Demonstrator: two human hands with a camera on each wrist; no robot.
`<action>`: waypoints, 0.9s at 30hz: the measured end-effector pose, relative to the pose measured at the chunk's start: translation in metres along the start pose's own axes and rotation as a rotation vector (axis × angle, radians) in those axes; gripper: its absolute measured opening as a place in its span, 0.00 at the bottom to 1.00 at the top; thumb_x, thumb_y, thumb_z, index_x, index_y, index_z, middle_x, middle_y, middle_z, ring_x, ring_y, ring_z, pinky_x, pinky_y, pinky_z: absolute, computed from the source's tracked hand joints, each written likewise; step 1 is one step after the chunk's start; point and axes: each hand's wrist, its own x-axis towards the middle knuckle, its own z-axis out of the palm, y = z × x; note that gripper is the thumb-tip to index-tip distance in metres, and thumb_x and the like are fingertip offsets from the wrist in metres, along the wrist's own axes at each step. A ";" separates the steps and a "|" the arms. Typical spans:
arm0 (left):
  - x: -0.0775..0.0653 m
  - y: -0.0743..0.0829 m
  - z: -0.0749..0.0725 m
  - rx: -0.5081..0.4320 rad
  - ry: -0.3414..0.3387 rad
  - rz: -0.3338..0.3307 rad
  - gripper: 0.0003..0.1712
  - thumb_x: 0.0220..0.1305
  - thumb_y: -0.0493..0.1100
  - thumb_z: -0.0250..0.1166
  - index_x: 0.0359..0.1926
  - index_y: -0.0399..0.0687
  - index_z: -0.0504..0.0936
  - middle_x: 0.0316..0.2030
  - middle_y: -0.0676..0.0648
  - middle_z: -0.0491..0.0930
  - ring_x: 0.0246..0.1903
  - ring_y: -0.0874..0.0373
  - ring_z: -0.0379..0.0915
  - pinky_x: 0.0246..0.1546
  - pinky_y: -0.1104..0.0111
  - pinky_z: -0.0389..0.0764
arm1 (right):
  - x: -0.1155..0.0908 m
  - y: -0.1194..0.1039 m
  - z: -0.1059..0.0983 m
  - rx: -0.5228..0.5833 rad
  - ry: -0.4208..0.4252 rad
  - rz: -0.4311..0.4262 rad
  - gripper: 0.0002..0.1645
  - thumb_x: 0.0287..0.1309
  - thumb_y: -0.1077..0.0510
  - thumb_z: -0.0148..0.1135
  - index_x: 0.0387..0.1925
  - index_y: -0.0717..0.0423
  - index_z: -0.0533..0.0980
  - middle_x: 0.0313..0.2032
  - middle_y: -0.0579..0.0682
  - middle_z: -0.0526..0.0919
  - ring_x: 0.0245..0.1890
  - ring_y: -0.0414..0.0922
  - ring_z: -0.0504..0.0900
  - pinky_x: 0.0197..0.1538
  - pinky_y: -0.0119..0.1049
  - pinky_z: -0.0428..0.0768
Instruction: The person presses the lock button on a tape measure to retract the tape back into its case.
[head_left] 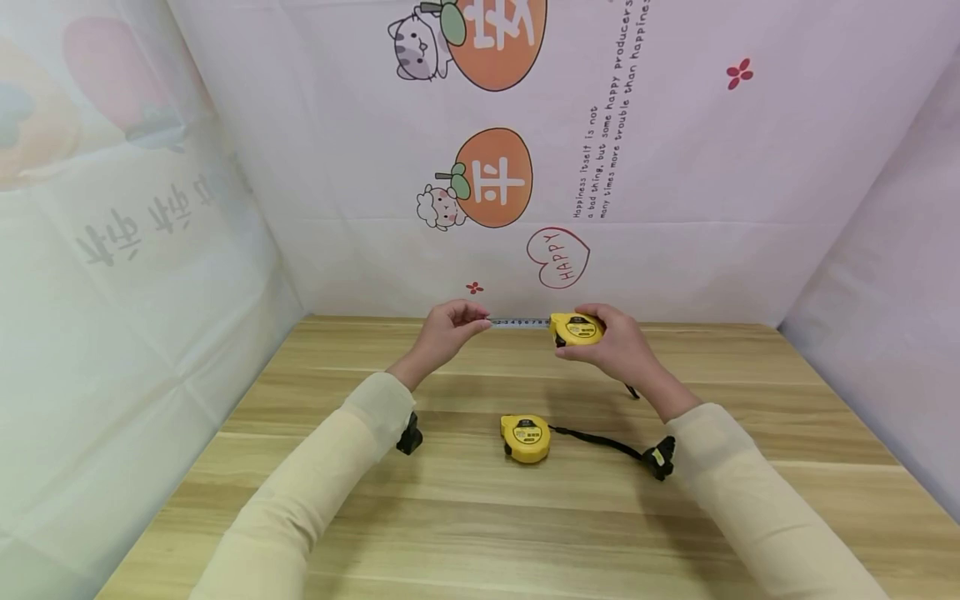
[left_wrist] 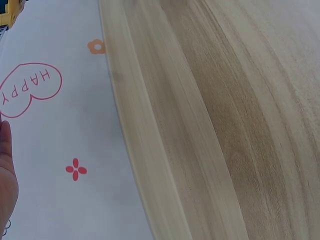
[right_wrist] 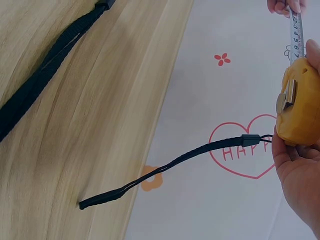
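Near the back edge of the table, my right hand grips a yellow tape measure by its case. A short silver blade runs out of it to the left, its printed numbers facing me. My left hand pinches the blade's free end between thumb and fingers. In the right wrist view a black wrist strap hangs from the held case. Only a part of my left hand shows at the edge of the left wrist view.
A second yellow tape measure lies on the wooden table between my forearms, its black strap stretching right. Behind the table stands a white printed cloth. Dark wrist cameras sit at my left cuff and right cuff.
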 end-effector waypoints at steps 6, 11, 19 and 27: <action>0.000 0.001 0.002 -0.015 -0.007 0.015 0.12 0.65 0.39 0.66 0.45 0.34 0.82 0.36 0.47 0.82 0.33 0.55 0.75 0.36 0.58 0.79 | 0.000 0.000 0.001 -0.009 0.002 0.002 0.53 0.40 0.43 0.80 0.63 0.63 0.68 0.54 0.58 0.74 0.49 0.53 0.76 0.50 0.46 0.77; 0.001 0.001 0.004 -0.018 -0.011 0.032 0.11 0.65 0.39 0.66 0.44 0.37 0.83 0.36 0.48 0.82 0.35 0.49 0.76 0.35 0.63 0.79 | -0.001 -0.002 0.002 -0.014 -0.001 0.002 0.53 0.40 0.43 0.80 0.63 0.63 0.67 0.54 0.59 0.75 0.49 0.53 0.76 0.50 0.46 0.76; 0.003 0.001 0.008 -0.027 -0.014 0.026 0.12 0.64 0.39 0.66 0.44 0.35 0.82 0.36 0.47 0.82 0.36 0.43 0.76 0.33 0.70 0.77 | -0.001 -0.007 0.002 -0.015 -0.002 -0.012 0.51 0.41 0.45 0.80 0.63 0.63 0.68 0.54 0.59 0.74 0.49 0.53 0.76 0.50 0.47 0.77; 0.003 0.005 0.010 -0.038 -0.022 0.020 0.11 0.64 0.40 0.67 0.43 0.37 0.83 0.36 0.47 0.82 0.33 0.54 0.75 0.34 0.69 0.77 | 0.000 -0.008 0.004 -0.023 -0.003 -0.021 0.50 0.41 0.46 0.80 0.62 0.64 0.68 0.54 0.59 0.74 0.49 0.53 0.76 0.50 0.47 0.77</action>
